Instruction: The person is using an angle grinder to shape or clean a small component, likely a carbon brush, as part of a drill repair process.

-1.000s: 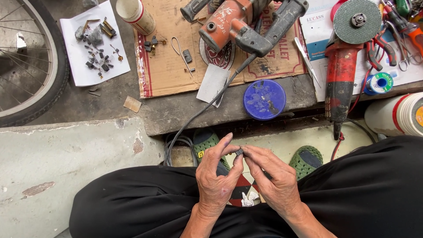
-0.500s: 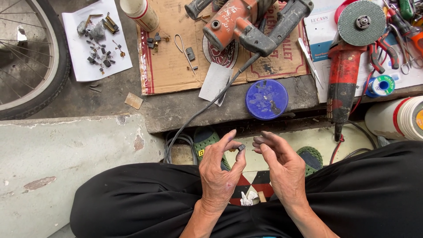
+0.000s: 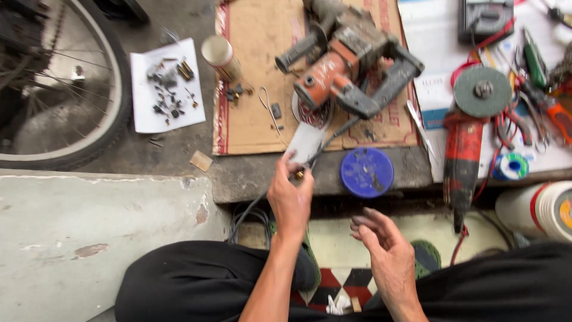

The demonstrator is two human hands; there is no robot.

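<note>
Left hand [image 3: 290, 194] reached forward, pinching small brass part [image 3: 298, 175]

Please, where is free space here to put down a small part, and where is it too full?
Bare patches: the grey slab left of the left hand, and the cardboard between the cup and the drill. Crowded: the right side around the grinder and pliers, and the paper of small parts.

Rough grey concrete floor [image 3: 89, 238] under even daylight, with a raised concrete step [image 3: 256, 176]. A patterned tile patch [image 3: 339, 286] lies below.
</note>
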